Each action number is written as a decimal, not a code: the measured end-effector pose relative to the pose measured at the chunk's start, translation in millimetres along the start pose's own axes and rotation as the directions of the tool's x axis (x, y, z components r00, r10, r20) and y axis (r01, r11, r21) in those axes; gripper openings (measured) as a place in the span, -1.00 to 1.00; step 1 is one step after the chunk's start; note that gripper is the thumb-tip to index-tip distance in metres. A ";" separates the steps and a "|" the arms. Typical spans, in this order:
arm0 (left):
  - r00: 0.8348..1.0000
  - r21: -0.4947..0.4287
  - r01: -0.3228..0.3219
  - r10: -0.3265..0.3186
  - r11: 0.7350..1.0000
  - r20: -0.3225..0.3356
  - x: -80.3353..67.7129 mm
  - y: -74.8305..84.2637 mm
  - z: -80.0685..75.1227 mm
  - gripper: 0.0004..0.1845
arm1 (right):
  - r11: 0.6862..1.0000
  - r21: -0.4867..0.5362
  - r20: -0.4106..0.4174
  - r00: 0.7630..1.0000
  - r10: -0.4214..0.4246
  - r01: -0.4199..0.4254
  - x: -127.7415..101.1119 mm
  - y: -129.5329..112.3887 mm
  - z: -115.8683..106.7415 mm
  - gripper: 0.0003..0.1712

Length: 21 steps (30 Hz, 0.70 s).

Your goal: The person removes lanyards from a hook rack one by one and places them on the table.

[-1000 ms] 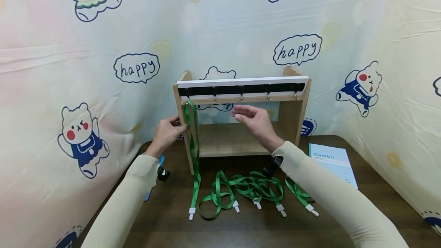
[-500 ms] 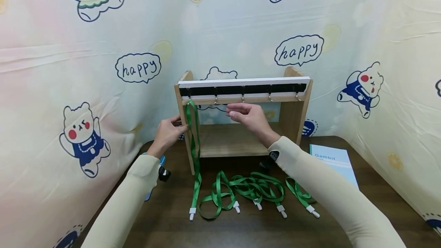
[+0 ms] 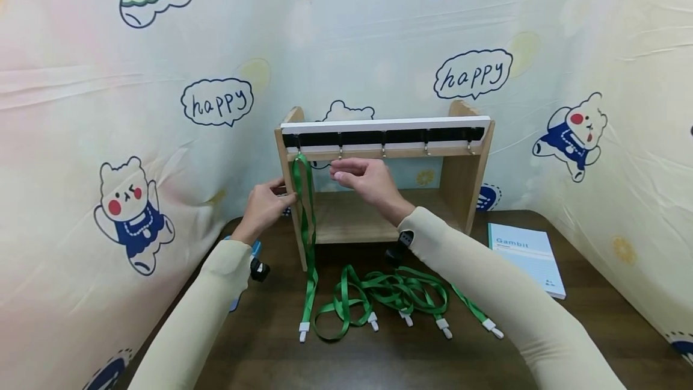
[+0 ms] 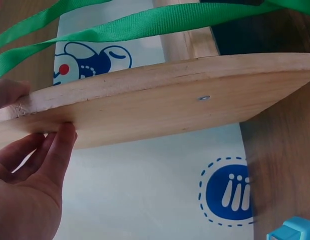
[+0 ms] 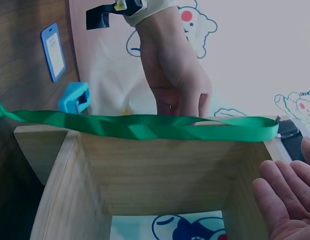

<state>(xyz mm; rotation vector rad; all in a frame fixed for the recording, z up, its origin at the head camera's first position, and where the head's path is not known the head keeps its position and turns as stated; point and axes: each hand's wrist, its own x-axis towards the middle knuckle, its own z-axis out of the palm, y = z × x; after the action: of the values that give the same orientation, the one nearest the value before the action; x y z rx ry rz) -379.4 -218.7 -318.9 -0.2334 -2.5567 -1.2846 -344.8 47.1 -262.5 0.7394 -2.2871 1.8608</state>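
Observation:
A small wooden shelf stands on the table, with a row of metal hooks along its white and black top rail. From the leftmost hook hangs a green lanyard, its white clip at the bottom. My left hand grips the shelf's left side panel, the thumb on one face and the fingers on the other. Just under the rail, near the second hook from the left, my right hand is held with its fingers extended and nothing in them.
Several more green lanyards lie loosely tangled in front of the shelf. At the right is a pale blue booklet. Left of the shelf lie a blue-framed card and a light blue object. A patterned cloth surrounds the table.
My right hand has moved left along the underside of the rail, toward the hanging lanyard. The left hand keeps its hold on the side panel.

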 end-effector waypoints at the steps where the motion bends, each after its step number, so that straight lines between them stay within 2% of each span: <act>1: 1.000 -0.002 0.000 0.000 1.000 0.000 0.2 0.2 0.0 -0.37 | 1.000 -0.008 -0.003 1.000 0.000 0.000 0.7 -0.8 2.1 -0.70; 11: 1.000 -0.002 0.001 -0.001 1.000 0.003 0.6 0.2 -1.2 -0.37 | 0.987 -0.150 -0.076 0.995 -0.067 0.055 4.8 -1.6 29.2 -0.66; 21: 1.000 -0.004 -0.008 0.008 1.000 0.011 1.6 -3.5 -0.1 -0.33 | 0.981 -0.182 -0.066 0.995 -0.073 0.059 13.7 -3.9 52.4 -0.60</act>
<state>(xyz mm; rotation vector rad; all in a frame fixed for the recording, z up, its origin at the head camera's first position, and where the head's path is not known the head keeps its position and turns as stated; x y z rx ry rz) -381.8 -220.8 -321.1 -0.2519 -2.5598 -1.2896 -343.6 -7.1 -266.8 0.7005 -2.3164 1.5991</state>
